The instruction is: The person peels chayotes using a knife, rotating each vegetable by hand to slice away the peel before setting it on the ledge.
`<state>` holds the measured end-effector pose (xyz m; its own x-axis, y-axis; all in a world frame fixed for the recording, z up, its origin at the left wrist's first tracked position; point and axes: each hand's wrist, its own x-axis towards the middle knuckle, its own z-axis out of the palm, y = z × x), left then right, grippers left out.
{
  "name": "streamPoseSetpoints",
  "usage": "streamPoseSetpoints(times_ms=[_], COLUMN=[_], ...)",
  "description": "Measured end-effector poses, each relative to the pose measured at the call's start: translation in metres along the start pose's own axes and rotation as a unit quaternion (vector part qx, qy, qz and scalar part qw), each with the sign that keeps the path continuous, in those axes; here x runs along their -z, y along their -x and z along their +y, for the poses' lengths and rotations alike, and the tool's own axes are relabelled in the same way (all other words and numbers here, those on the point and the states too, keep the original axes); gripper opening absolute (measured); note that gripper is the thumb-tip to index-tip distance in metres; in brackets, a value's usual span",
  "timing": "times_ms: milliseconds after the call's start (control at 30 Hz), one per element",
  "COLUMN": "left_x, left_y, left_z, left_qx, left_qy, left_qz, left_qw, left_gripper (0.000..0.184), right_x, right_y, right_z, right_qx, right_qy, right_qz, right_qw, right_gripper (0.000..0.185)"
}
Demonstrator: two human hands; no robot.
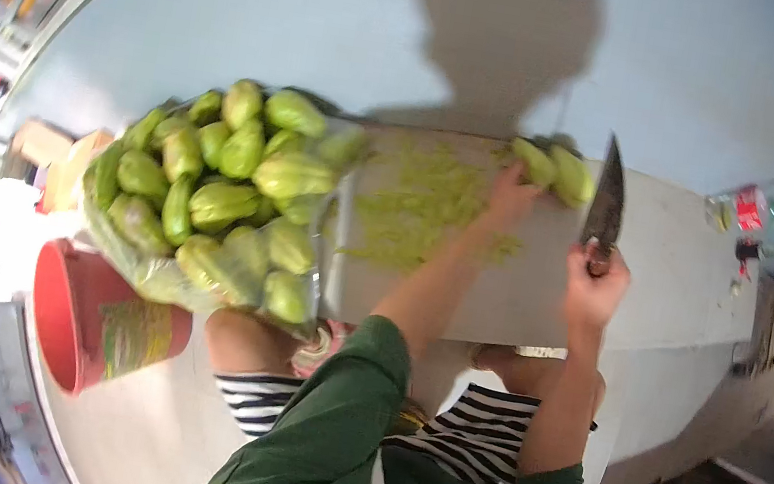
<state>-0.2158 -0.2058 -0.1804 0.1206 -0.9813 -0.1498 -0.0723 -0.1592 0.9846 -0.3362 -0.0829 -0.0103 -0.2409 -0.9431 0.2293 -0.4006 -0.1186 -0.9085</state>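
Note:
In the head view my right hand [595,285] is wrapped round the handle of a large kitchen knife [609,196]. Its broad dark blade points up and away from me, above the work surface. My left hand [512,199] stretches to the back of the surface, fingers closed on the near end of a pale green fruit [533,162] that looks like a green mango; motion blurs the fingertips. Beside it lies a second pale fruit [571,178]. Green peelings [419,201] are strewn over the grey board [378,296] left of my left forearm.
A clear plastic bag heaped with several green fruits [221,201] lies at the left. Below it a red bucket [62,312] is tipped towards me. Plastic bottles [752,209] lie at the far right of the white surface [683,259]. A blue-grey wall [291,14] rises behind.

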Motion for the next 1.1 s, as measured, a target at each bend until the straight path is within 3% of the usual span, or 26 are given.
streamPoseSetpoints(times_ms=[33, 133, 200, 267, 333, 433, 500, 533, 633, 800, 900, 967, 1000, 1100], left_x=[0.0, 0.019, 0.079, 0.134, 0.198, 0.281, 0.321, 0.332, 0.36, 0.359, 0.371, 0.406, 0.42, 0.451], left_y=[0.005, 0.001, 0.042, 0.048, 0.064, 0.102, 0.134, 0.148, 0.182, 0.185, 0.188, 0.192, 0.198, 0.209], left_z=[0.003, -0.013, 0.05, 0.049, 0.071, 0.11, 0.122, 0.123, 0.097, 0.109, 0.126, 0.131, 0.133, 0.137], left_qx=[0.0, -0.04, -0.047, -0.102, -0.175, -0.203, -0.169, -0.1, -0.072, 0.024, 0.062, 0.118, 0.145, 0.181], left_qy=[-0.046, 0.066, -0.005, -0.086, -0.202, -0.334, -0.494, -0.509, -0.557, -0.595, -0.603, -0.549, -0.565, -0.508], left_qz=[0.026, 0.054, -0.008, -0.028, 0.032, 0.171, 0.243, 0.26, 0.316, 0.215, 0.288, 0.32, 0.328, 0.302], left_qw=[0.999, 0.996, 0.999, 0.991, 0.963, 0.905, 0.817, 0.814, 0.765, 0.774, 0.741, 0.763, 0.743, 0.786], left_gripper=[0.07, 0.064, 0.06, 0.054, 0.05, 0.052, 0.05, 0.05, 0.051, 0.048, 0.048, 0.052, 0.051, 0.051], right_x=[-0.003, -0.006, -0.011, -0.016, -0.021, -0.026, -0.033, -0.037, -0.051, -0.068, -0.074, -0.075, -0.076, -0.078], right_y=[0.002, 0.003, 0.006, 0.011, 0.016, 0.022, 0.028, 0.031, 0.039, 0.052, 0.053, 0.055, 0.054, 0.055], right_z=[0.002, 0.005, -0.005, -0.012, -0.013, -0.013, -0.019, -0.022, -0.029, -0.029, -0.036, -0.04, -0.044, -0.045], right_qx=[0.008, 0.022, 0.021, 0.019, 0.027, 0.057, 0.055, 0.049, 0.108, 0.104, 0.106, 0.111, 0.101, 0.103], right_qy=[0.01, 0.006, 0.043, 0.082, 0.143, 0.165, 0.168, 0.168, 0.194, 0.226, 0.241, 0.236, 0.245, 0.25], right_qz=[0.008, -0.034, -0.056, -0.071, -0.091, -0.114, -0.12, -0.127, -0.14, -0.186, -0.207, -0.21, -0.218, -0.223], right_qw=[1.0, 0.999, 0.997, 0.994, 0.985, 0.978, 0.977, 0.976, 0.965, 0.95, 0.942, 0.942, 0.939, 0.937], right_gripper=[0.027, 0.028, 0.027, 0.027, 0.026, 0.025, 0.024, 0.024, 0.022, 0.021, 0.02, 0.02, 0.02, 0.02])
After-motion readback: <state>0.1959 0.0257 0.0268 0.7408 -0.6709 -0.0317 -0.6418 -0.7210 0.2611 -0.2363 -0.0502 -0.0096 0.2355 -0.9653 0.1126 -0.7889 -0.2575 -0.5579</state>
